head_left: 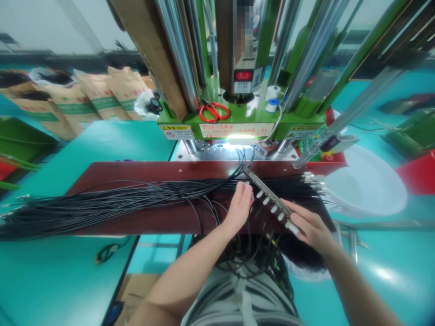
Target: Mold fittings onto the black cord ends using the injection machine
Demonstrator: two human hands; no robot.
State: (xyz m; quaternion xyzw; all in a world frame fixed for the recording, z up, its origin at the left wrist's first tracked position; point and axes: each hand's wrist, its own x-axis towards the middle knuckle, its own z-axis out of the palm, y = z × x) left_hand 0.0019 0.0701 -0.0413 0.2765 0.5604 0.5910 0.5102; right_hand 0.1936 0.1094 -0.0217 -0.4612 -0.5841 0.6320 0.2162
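A long, narrow metal bar (268, 192) slants over the dark red board, with several pale cable connectors (273, 208) sticking out along its lower side. My right hand (311, 226) grips the bar's lower right end between thumb and fingers. Near its upper left end, my left hand (240, 203) is closed in a pinch, with a small pale connector (247, 183) showing at the fingertips. Black cables (249, 231) hang from the connectors down towards my lap. A large bundle of black cables (136, 199) lies across the board behind my hands.
Beyond the dark red board (115, 174) stands a green press machine (244, 120) with a lit gap. Red-handled scissors (214, 112) and a blue-white spool (272, 105) rest on it. A white basin (370, 185) is at right; paper sacks (91, 97) stand at back left.
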